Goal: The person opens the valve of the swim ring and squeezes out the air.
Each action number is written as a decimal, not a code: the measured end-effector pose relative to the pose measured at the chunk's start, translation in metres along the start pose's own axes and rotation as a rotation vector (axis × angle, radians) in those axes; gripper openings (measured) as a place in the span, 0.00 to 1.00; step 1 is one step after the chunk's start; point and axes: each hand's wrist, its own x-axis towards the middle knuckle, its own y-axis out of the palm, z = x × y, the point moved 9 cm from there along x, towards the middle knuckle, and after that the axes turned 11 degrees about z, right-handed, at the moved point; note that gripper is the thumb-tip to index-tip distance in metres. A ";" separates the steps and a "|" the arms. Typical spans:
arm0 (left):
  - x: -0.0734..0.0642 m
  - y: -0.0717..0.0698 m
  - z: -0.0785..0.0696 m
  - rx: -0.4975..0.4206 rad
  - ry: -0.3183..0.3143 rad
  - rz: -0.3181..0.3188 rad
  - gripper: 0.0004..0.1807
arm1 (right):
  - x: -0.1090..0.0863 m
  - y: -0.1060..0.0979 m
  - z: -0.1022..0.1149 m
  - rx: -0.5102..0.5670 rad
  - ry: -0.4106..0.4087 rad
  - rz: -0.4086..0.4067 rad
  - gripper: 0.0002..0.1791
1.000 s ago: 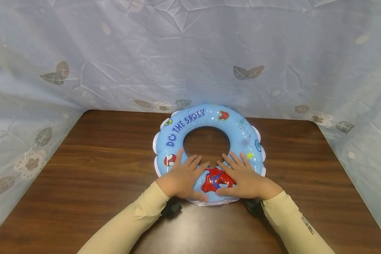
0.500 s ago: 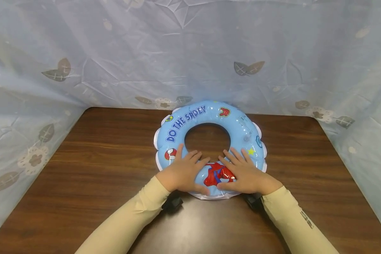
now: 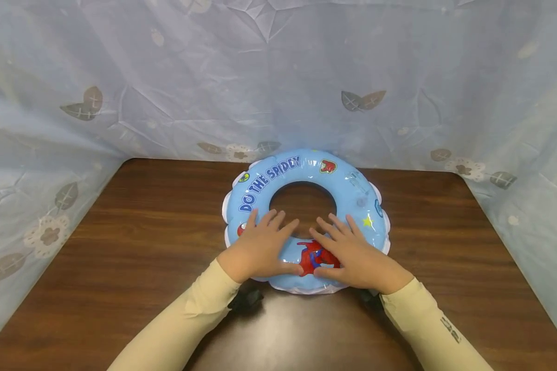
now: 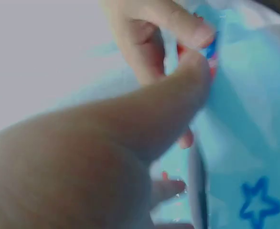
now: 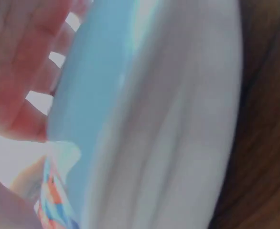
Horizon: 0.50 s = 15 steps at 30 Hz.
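**A small leftward shift of the left hand on the ring**

Compared with half a second ago, moved a little leftward with the left hand (image 3: 257, 252), and less so with the right hand (image 3: 359, 260). Turned slightly, too, at the left of the ring (image 3: 348, 193), to hide more of a red-and-white print (image 3: 241, 229) under the left fingers.

Laid flat on the table (image 3: 148, 237), a little right of the middle and toward the far edge — close to the curtain (image 3: 306, 62). Printed with blue lettering (image 3: 269, 183) reading "DO THE SPIDEY" and, at the right, a yellow star (image 3: 367, 222); edged with a scalloped white rim (image 5: 178, 119).

Spread over the near part of the ring with both hands: fingers apart, reaching toward the hole, thumbs near each other over a red figure (image 3: 308, 257). Impossible to tell how firmly pressed.

Covered along both forearms by pale yellow sleeves (image 3: 181, 319). Blurred in both wrist views — yet plain on the ring, a blue star outline (image 4: 260, 205).
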 end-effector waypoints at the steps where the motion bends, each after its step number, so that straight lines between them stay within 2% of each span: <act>1: -0.001 0.000 0.004 -0.003 -0.046 -0.002 0.58 | 0.000 0.000 0.002 0.003 -0.004 -0.003 0.44; 4: -0.004 -0.002 0.015 -0.033 -0.171 -0.018 0.61 | 0.000 -0.001 -0.001 -0.007 0.043 -0.028 0.41; 7: -0.004 0.001 0.022 -0.060 -0.248 -0.015 0.64 | 0.001 0.000 -0.010 -0.025 0.137 -0.039 0.43; 10: -0.002 0.007 0.026 -0.071 -0.276 0.007 0.64 | 0.001 0.005 -0.018 -0.021 0.215 -0.034 0.48; 15: 0.002 0.013 0.026 -0.048 -0.280 0.015 0.63 | 0.000 0.005 -0.024 -0.051 0.280 -0.054 0.54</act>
